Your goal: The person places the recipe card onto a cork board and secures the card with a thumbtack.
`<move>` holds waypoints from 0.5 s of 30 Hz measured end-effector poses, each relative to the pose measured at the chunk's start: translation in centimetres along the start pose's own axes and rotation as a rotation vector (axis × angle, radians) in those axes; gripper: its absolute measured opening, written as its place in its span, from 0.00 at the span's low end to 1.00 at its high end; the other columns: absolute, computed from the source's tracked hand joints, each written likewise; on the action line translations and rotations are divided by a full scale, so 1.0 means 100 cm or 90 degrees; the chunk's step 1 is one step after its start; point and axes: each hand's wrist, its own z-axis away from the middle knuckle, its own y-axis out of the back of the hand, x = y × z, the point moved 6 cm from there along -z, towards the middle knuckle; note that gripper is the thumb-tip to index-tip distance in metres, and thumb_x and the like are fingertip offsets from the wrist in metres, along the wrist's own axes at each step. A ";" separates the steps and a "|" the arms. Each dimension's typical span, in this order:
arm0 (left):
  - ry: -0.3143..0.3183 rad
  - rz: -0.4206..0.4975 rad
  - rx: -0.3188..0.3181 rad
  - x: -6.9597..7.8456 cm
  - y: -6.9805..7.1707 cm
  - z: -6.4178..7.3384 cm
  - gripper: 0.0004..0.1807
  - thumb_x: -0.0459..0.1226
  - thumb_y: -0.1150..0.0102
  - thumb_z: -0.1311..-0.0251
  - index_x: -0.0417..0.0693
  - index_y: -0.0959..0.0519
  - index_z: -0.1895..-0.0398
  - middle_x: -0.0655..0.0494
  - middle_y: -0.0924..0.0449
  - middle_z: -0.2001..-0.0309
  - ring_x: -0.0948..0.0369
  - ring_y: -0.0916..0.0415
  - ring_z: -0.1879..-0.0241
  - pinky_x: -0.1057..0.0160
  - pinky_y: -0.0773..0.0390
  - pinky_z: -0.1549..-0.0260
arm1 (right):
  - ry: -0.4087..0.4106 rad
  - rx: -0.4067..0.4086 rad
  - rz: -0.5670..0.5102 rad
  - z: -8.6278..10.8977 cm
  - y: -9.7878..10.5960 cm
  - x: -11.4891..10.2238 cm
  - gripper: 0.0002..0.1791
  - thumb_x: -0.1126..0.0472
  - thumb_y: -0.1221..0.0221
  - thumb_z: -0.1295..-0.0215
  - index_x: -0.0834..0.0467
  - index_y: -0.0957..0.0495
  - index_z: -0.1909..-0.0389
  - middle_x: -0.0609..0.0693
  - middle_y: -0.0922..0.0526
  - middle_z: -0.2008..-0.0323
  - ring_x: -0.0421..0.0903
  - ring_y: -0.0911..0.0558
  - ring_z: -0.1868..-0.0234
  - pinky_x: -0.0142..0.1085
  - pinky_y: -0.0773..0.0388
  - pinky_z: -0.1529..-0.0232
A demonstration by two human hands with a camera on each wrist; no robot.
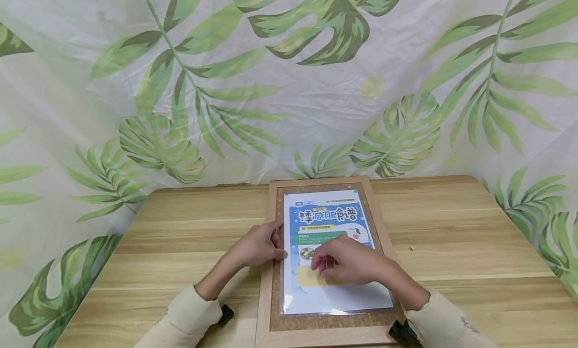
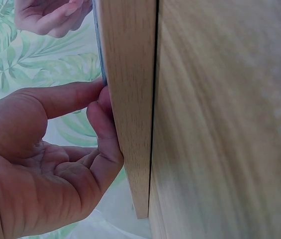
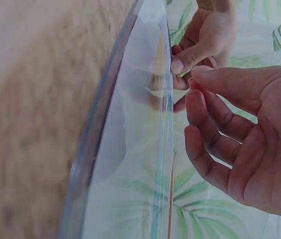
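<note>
A laminated poster (image 1: 338,298) with blue, yellow and green print lies on a cork board (image 1: 356,320) in a light wooden frame (image 1: 266,287). My left hand (image 1: 259,245) is at the poster's left edge, thumb and a fingertip pinching it, as the left wrist view shows; its other fingers curl against the frame (image 2: 130,99). Over the poster's lower middle hovers my right hand (image 1: 349,260). In the right wrist view its thumb and index fingertip pinch a tiny thin pin-like thing (image 3: 191,78), mostly hidden by the fingers. A green pushpin (image 1: 355,191) sits at the poster's top right corner.
The board lies on a wood-grain table (image 1: 203,222), reaching its back edge. To the right of the frame lies a small yellow bit (image 1: 412,247). Behind the table hangs a leaf-patterned cloth (image 1: 316,107). Dark wrist cameras show at both cuffs.
</note>
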 end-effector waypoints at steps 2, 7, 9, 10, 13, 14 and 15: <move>0.000 0.001 0.001 0.000 0.000 0.000 0.48 0.30 0.25 0.39 0.31 0.41 0.18 0.53 0.20 0.69 0.59 0.26 0.71 0.64 0.30 0.73 | 0.011 -0.002 -0.001 -0.002 -0.002 -0.003 0.09 0.71 0.33 0.35 0.55 0.11 0.60 0.37 0.16 0.70 0.29 0.23 0.67 0.27 0.21 0.60; 0.002 0.004 0.003 -0.001 0.000 0.000 0.49 0.29 0.25 0.39 0.31 0.40 0.18 0.53 0.20 0.69 0.59 0.25 0.72 0.64 0.30 0.73 | 0.019 -0.005 0.002 -0.007 -0.006 -0.008 0.09 0.71 0.33 0.36 0.55 0.11 0.60 0.37 0.16 0.70 0.28 0.22 0.67 0.27 0.21 0.60; 0.004 0.007 0.003 -0.001 0.000 0.000 0.49 0.29 0.25 0.39 0.31 0.40 0.18 0.53 0.20 0.69 0.59 0.25 0.72 0.64 0.30 0.73 | 0.021 -0.008 0.003 -0.009 -0.009 -0.010 0.09 0.71 0.32 0.36 0.55 0.11 0.60 0.36 0.16 0.70 0.28 0.22 0.67 0.27 0.21 0.60; 0.004 0.009 0.003 -0.001 0.000 0.000 0.49 0.29 0.25 0.39 0.30 0.40 0.18 0.53 0.20 0.69 0.59 0.25 0.72 0.64 0.30 0.74 | 0.022 -0.011 0.003 -0.010 -0.010 -0.012 0.09 0.71 0.32 0.36 0.55 0.11 0.60 0.36 0.16 0.70 0.28 0.22 0.67 0.27 0.21 0.60; 0.003 0.011 0.002 -0.001 0.000 0.000 0.48 0.29 0.25 0.39 0.30 0.40 0.19 0.53 0.19 0.69 0.59 0.25 0.72 0.64 0.30 0.73 | 0.022 -0.017 0.001 -0.014 -0.014 -0.016 0.08 0.70 0.31 0.35 0.54 0.11 0.60 0.36 0.16 0.70 0.27 0.22 0.67 0.26 0.22 0.60; 0.002 0.011 0.002 -0.001 0.000 0.000 0.48 0.28 0.25 0.39 0.30 0.40 0.19 0.53 0.19 0.69 0.59 0.25 0.72 0.64 0.30 0.73 | 0.021 -0.018 0.001 -0.015 -0.015 -0.018 0.08 0.70 0.31 0.35 0.54 0.11 0.60 0.36 0.16 0.70 0.27 0.23 0.67 0.26 0.22 0.60; 0.001 0.011 0.001 -0.001 0.000 0.000 0.48 0.28 0.25 0.39 0.29 0.40 0.19 0.53 0.19 0.70 0.60 0.25 0.72 0.64 0.30 0.74 | 0.018 -0.020 -0.002 -0.016 -0.016 -0.019 0.08 0.69 0.31 0.35 0.54 0.11 0.61 0.36 0.16 0.70 0.27 0.23 0.67 0.26 0.22 0.61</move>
